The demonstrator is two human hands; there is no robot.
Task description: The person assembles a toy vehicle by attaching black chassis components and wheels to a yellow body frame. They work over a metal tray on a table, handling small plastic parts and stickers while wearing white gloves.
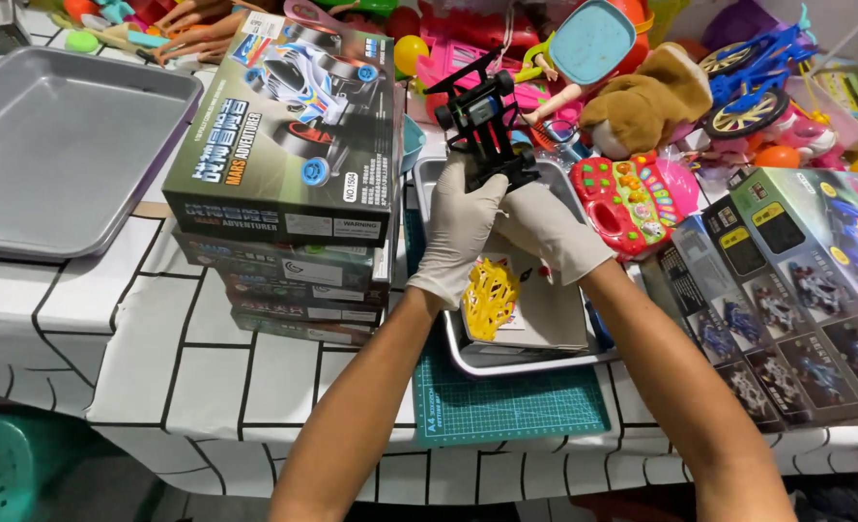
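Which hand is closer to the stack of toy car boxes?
Left. The left hand is right beside the stack of boxes; the right hand is farther away, on the other side.

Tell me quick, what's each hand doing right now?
Left hand: closed on the black toy car chassis.
Right hand: closed on the same chassis.

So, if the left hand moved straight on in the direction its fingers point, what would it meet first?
The left hand points up and away, with its grip on the black toy car chassis. Beyond that, it would probably meet the pink toys at the back, though depth is unclear.
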